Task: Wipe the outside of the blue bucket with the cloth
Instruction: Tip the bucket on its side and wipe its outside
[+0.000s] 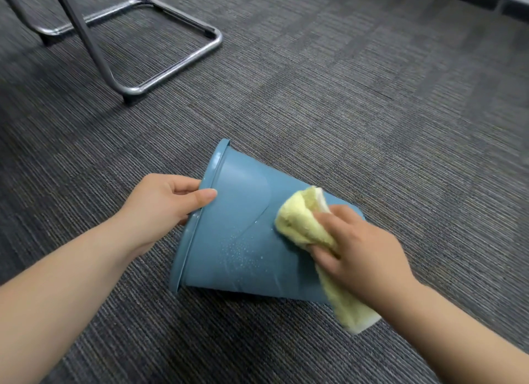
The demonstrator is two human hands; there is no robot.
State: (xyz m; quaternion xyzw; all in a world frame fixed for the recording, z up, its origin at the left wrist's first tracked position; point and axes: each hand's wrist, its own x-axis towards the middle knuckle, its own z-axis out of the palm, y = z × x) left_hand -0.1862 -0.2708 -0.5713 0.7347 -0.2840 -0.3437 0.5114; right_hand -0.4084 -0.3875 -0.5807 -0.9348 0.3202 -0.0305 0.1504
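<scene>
Carpet [357,91]: grey, striped tile pattern, fills the whole view.

Chair base [160,77]: chromed tube loop with a dark upright strut, at 11 o'clock in the frame, well apart from the work area. Rest of the chair is cut off by the frame edge.

Blue bucket [240,240]: lying on its side on the carpet, just below frame centre. Rim points to 10 o'clock, narrower base end to 4 o'clock; the base itself is hidden behind the right hand and cloth. Upper side wall faces the camera. Fine water droplets speckle the lower middle of the wall; a curved wet edge runs across the wall from the upper part down toward the droplets.

Left hand [160,203]: at 9 o'clock of the bucket, closed on the rim, thumb lying over the outer wall, other fingers curled around the rim edge toward the inside. Forearm enters from 8 o'clock.

Right hand [360,249]: at 3 o'clock of the bucket, fingers clenched around the cloth, pressing it against the outer wall near the base end. Forearm enters from 5 o'clock.

Cloth [300,220]: pale yellow, bunched. Wadded part touches the wall at the hand's 10 o'clock side; a loose tail hangs out below the hand toward 6 o'clock, over the bucket's lower edge.
</scene>
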